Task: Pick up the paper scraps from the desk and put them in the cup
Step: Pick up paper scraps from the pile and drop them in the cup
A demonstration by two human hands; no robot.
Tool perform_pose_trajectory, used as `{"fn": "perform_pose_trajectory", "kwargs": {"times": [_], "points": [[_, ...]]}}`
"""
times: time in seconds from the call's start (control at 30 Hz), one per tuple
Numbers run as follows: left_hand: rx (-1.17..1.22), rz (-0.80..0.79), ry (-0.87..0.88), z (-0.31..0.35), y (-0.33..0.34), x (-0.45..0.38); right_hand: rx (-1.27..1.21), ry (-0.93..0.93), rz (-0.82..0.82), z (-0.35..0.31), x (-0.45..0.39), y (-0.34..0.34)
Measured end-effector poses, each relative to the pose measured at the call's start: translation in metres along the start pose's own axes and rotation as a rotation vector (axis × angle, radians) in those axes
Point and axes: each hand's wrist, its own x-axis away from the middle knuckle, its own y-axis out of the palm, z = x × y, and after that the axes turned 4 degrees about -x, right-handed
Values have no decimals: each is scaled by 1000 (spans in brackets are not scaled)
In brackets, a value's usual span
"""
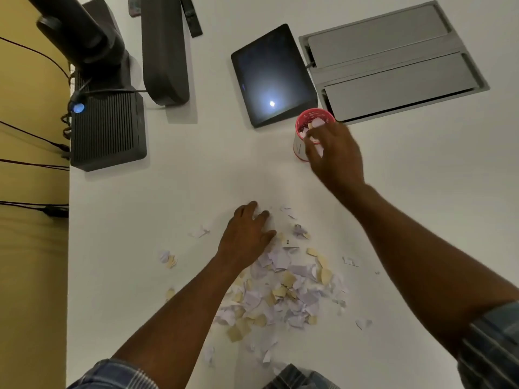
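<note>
Our right hand (334, 153) hung over the red-rimmed paper cup (302, 136) at far right, fingers curled down around white paper bits at its mouth. Our left hand (247, 237) lay on the far edge of the white and tan torn-paper scraps (283, 287) heaped near us on the white desk (196, 178), fingers bent, loosely apart. We judged a careless release could drop scraps outside or tip the light cup. Our hands hid the right fingertips and whatever lay under the left palm.
</note>
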Motion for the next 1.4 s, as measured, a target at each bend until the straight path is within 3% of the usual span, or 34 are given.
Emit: {"fn": "perform_pose_trajectory", "kwargs": {"times": [0.13,0.2,0.27,0.37,0.57,0.77,1.0,1.2,1.4], "points": [[55,-28,33,1,5,9,-53,100,-463,-10,59,11],[103,-45,-38,2,2,12,-1,143,-694,-14,83,15],[91,-30,-23,2,1,16,65,168,-826,-19,100,19],[55,12,61,0,-1,24,125,152,-887,-26,118,25],[64,-35,32,-5,-3,43,221,-47,-817,-33,136,27],[112,5,24,-8,2,59,223,-99,-751,-38,139,25],[263,175,-68,-9,-10,55,-35,99,-573,-33,131,23],[369,309,-44,-7,-35,40,-300,239,-247,-37,90,1],[425,320,-71,-1,-44,19,-236,294,-9,-23,13,-17]]}}
